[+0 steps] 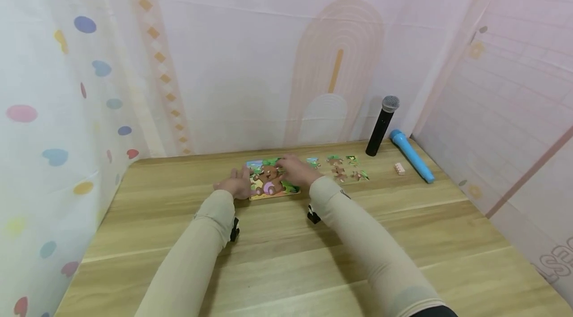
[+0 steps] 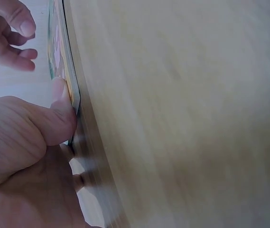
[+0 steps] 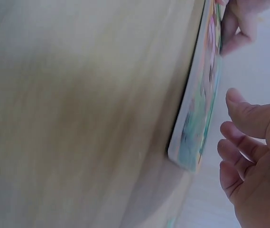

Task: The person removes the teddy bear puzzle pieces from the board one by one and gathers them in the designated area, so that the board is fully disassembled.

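Observation:
A bear jigsaw puzzle (image 1: pixel 269 186) lies in its board on the wooden table, below the back curtain. At its left edge is my left hand (image 1: pixel 236 185), its thumb (image 2: pixel 60 92) resting on the board's near left corner and its other fingers spread along the side. Above the puzzle's right part hovers my right hand (image 1: pixel 299 170), fingers loosely bent. The right wrist view shows the right thumb (image 3: pixel 253 116) apart from the fingers and nothing between them. Part of the picture is hidden under the right hand.
Several loose puzzle pieces (image 1: pixel 339 174) lie to the right of the board. Farther right are an upright black microphone (image 1: pixel 379 130), a blue stick-like object (image 1: pixel 413 156) lying flat, and a small pink block (image 1: pixel 400 168). Patterned curtains (image 1: pixel 224 58) border the table.

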`<act>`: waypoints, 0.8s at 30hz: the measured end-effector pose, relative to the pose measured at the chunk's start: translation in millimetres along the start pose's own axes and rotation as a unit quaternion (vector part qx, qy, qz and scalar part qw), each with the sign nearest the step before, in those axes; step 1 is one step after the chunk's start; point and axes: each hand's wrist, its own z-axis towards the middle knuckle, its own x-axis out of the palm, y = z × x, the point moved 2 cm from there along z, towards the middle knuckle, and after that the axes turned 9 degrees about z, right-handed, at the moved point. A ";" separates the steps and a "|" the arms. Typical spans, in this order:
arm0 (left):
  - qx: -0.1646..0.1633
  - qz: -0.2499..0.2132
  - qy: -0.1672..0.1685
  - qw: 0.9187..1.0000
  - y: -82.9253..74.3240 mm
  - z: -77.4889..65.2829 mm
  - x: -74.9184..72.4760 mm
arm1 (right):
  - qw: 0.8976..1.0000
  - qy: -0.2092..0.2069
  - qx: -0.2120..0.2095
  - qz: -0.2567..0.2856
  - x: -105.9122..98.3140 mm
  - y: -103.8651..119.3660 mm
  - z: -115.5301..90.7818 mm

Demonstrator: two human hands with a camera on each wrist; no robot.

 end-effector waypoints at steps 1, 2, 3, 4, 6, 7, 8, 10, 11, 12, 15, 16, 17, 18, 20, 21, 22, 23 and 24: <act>0.000 0.000 0.000 1.000 -0.4 -0.1 -0.3 | 1.000 -0.002 -0.004 -0.001 2.0 0.7 1.9; -0.001 0.003 0.000 1.000 -0.5 0.3 -0.3 | 1.000 0.000 -0.009 0.003 4.0 1.8 3.6; -0.001 0.005 0.000 1.000 -0.5 0.4 -0.2 | 1.000 0.002 -0.013 0.008 5.6 3.2 5.1; -0.001 0.006 -0.001 1.000 -0.5 0.6 -0.1 | 1.000 0.005 -0.016 0.016 7.0 5.0 6.1; -0.003 0.011 -0.001 1.000 -0.2 1.3 0.2 | 0.999 0.013 -0.022 0.030 8.8 9.0 7.4; -0.003 0.012 -0.001 1.000 -0.2 1.8 0.3 | 0.999 0.018 -0.026 0.034 9.6 11.1 7.7; -0.004 0.012 0.000 1.000 0.1 2.5 0.4 | 0.999 0.024 -0.027 0.036 10.4 13.1 7.5; -0.004 0.009 0.000 1.000 -0.1 3.1 0.1 | 0.999 0.032 -0.027 0.028 11.6 16.0 7.2; -0.004 0.007 0.001 1.000 -0.3 3.5 -0.3 | 0.999 0.034 -0.026 0.022 12.3 16.8 7.2; -0.003 0.006 0.001 1.000 -0.3 3.8 -0.6 | 0.999 0.036 -0.023 0.015 12.9 17.3 7.2; 0.000 0.008 0.001 1.000 -1.1 3.7 -1.1 | 0.999 0.038 -0.018 0.000 15.4 17.3 8.5; 0.000 0.010 0.001 1.000 -1.3 3.2 -1.3 | 0.999 0.038 -0.018 -0.004 16.5 17.0 9.4; 0.001 0.011 0.001 1.000 -1.3 2.9 -1.2 | 0.999 0.038 -0.017 -0.007 17.5 16.8 10.1; 0.001 0.009 0.002 1.000 -1.5 2.5 -1.1 | 0.999 0.036 -0.018 -0.011 18.5 16.7 11.0; 0.002 0.008 0.002 1.000 -1.4 1.9 -0.8 | 0.999 0.034 -0.019 -0.016 20.3 16.9 12.6; 0.001 0.005 0.002 1.000 -1.1 1.6 -0.8 | 0.999 0.033 -0.020 -0.016 20.9 17.4 13.2; 0.000 0.004 0.001 1.000 -0.8 1.2 -0.7 | 0.999 0.031 -0.020 -0.014 21.4 18.0 13.8; 0.000 0.002 0.000 1.000 -0.7 1.1 -0.8 | 0.999 0.030 -0.019 -0.011 21.7 18.8 14.2; 0.000 0.000 0.000 1.000 -0.5 0.9 -0.9 | 0.999 0.028 -0.019 -0.009 22.0 19.7 14.7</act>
